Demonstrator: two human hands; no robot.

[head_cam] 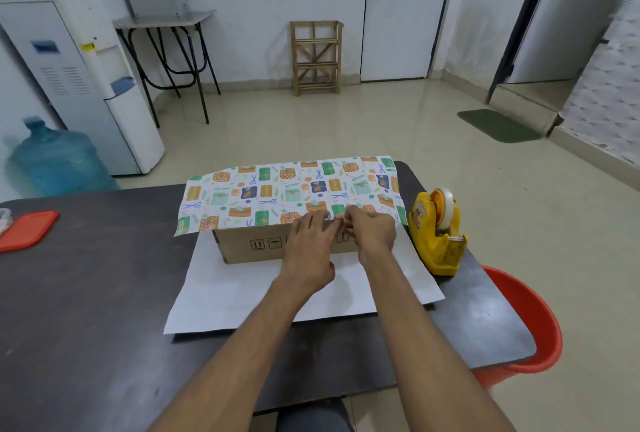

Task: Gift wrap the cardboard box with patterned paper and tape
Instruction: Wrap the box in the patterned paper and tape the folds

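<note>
Your left hand [311, 241] is lying with fingers pretty much straight, pressing down on the near edge of the paper [287, 189] right where it ends at the top front edge of the box [249, 245]. Right hand [372, 234] is just beside it, almost touching, fingers curled into a pinch on that same paper edge. Can't tell if there's a bit of tape in the pinch, it's too small to make out.

Box sits on its long side near the middle of the bench [86, 275], brown front face toward you. The paper runs under it, so its plain white side is spread out on the bench in front of the box, and the patterned side is folded over the top, sticking out past the box's left end.

Yellow tape dispenser [436, 234] is on the bench just right of the box, resting on the paper's right edge. Red lid [27, 229] is way off at the far left of the bench. Red bucket [526, 320] is on the floor by the bench's right corner.
</note>
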